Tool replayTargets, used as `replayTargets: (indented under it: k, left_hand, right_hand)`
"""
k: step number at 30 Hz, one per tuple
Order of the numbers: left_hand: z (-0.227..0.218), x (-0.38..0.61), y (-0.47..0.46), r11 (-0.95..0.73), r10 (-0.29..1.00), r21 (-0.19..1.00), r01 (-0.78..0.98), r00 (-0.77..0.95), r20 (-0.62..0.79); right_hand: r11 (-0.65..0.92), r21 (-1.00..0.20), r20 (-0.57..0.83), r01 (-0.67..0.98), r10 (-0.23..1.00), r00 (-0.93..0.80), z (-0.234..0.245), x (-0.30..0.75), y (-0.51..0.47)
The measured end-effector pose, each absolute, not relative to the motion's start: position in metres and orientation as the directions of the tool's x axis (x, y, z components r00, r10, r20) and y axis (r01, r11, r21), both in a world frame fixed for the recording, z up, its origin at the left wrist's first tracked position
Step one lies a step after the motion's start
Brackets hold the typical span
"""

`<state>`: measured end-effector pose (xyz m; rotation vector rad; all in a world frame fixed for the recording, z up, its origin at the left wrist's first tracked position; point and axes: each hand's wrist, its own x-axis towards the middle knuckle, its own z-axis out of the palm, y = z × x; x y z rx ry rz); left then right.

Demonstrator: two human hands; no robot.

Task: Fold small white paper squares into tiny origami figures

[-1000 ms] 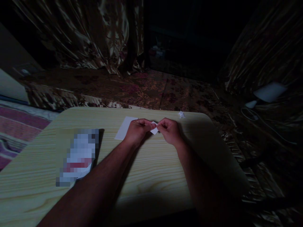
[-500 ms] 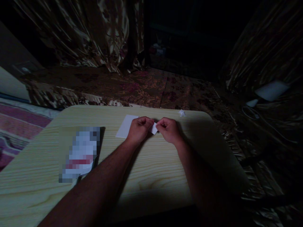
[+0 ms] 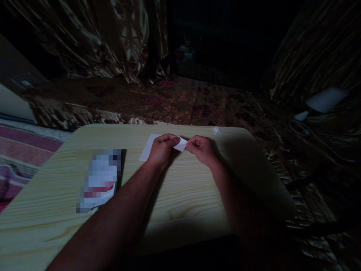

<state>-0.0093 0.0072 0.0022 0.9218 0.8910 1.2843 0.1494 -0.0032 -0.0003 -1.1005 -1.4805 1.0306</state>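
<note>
A small white piece of paper (image 3: 181, 144) is held between my two hands, just above the tabletop. My left hand (image 3: 163, 150) pinches its left end, thumb on top. At its right corner, the fingertips of my right hand (image 3: 200, 149) are closed on the paper. A larger white sheet of paper (image 3: 146, 148) lies flat on the table, partly covered by my left hand. Beyond my right hand a little white folded paper star (image 3: 217, 130) rests near the table's far edge.
On the left of the wood-grain table (image 3: 180, 199) lies a blurred-out white packet (image 3: 103, 178) with a red band, beside my left forearm. A striped cloth (image 3: 28, 150) is left of the table. Behind hang patterned curtains (image 3: 121, 41); at right are a pale lampshade-like object (image 3: 327, 99) and a cable.
My left hand has shifted its hold, with the thumb now lying over the paper, and more of the small piece shows. The view has tilted slightly.
</note>
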Motion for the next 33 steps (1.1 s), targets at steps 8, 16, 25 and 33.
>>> replayTargets:
  k: [8,16,25,33]
  left_hand:
    - [0.006,-0.009,0.005,0.135,0.985,0.928,-0.348,0.147,-0.089]
    - [0.010,-0.008,0.003,0.113,0.989,0.912,-0.394,0.135,-0.064]
    - [0.008,-0.008,0.003,0.098,0.983,0.933,-0.347,0.177,-0.038]
    - [0.007,-0.007,0.003,0.086,0.981,0.950,-0.301,0.190,-0.028]
  right_hand:
    - [0.245,-0.969,0.240,0.045,0.967,-0.086,0.004,0.150,-0.003]
    - [0.222,-0.974,0.214,0.032,0.962,-0.167,0.011,0.152,-0.007]
    - [0.260,-0.964,0.239,0.056,0.938,-0.253,0.008,0.159,-0.007]
    - [0.222,-0.971,0.196,0.089,0.950,-0.242,0.008,0.158,-0.006]
